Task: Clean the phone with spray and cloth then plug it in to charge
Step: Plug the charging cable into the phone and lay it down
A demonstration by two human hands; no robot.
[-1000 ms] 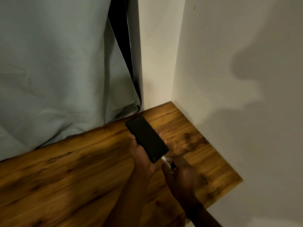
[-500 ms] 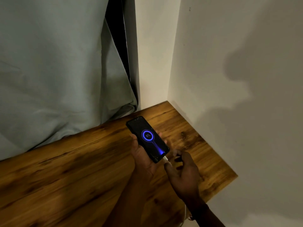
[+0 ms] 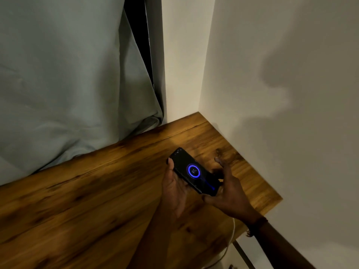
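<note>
A person's two hands hold a dark phone [image 3: 191,168] just above a wooden tabletop [image 3: 93,195], near its far right corner where it meets a pale wall [image 3: 281,113].

The left hand [image 3: 173,188] cradles the phone from below. Its grip is closed round the phone, with the thumb lying along the left edge and the fingers tucked out of sight underneath. The phone is tilted, its top end pointing away and to the left. The screen is lit and shows a glowing blue ring with the number 97 inside it.

The right hand [image 3: 228,191] sits at the phone's lower right end. Its grip is loose and open, with the fingers spread and the forefinger reaching forward. Blur hides whether it touches the phone.

A white cable [image 3: 232,229] hangs past the tabletop's near right edge. Its end is hidden behind the right hand.

A grey-green curtain [image 3: 62,78] hangs behind the tabletop on the left.
</note>
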